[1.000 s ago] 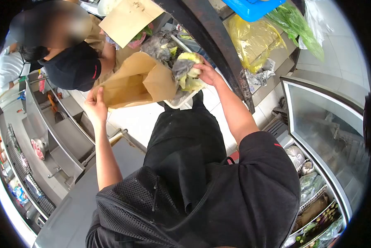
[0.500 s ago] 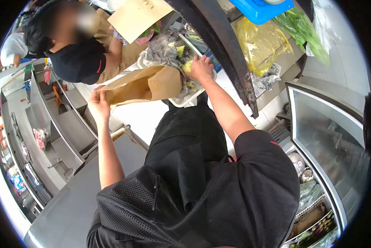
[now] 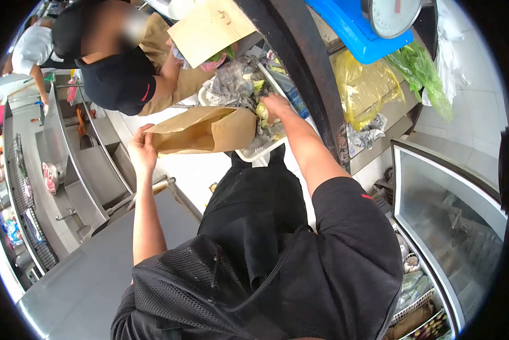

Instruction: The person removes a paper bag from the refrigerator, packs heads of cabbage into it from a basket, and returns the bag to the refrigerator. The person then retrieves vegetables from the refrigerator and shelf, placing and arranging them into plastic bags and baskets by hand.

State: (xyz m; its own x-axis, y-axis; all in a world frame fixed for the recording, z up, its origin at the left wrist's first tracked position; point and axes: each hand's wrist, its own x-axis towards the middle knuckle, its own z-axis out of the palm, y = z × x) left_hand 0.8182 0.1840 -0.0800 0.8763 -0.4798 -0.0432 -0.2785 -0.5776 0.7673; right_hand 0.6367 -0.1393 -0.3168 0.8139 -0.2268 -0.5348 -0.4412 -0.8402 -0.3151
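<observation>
My left hand [image 3: 144, 148] is closed on the left edge of a brown paper bag [image 3: 189, 133], whose mouth gapes open. The bag's right end rests by a white basket [image 3: 254, 152] that holds crumpled grey paper [image 3: 229, 82] and yellow-green leafy vegetables [image 3: 261, 110]. Over the basket's right side, my right hand [image 3: 274, 106] reaches down among the leaves and paper. Its fingertips are hidden there, so whatever they hold cannot be made out.
A co-worker in black [image 3: 118, 79] is at upper left, near a brown sheet [image 3: 212, 31]. A dark metal frame edge [image 3: 305, 62] runs right of the basket. An open glass-doored fridge [image 3: 447, 209] stands right; a grey counter [image 3: 107, 260] lies lower left.
My right hand has lowered the paper-wrapped vegetable into the basket and now reaches among its contents. My left hand still grips the bag. The view has shifted a little.
</observation>
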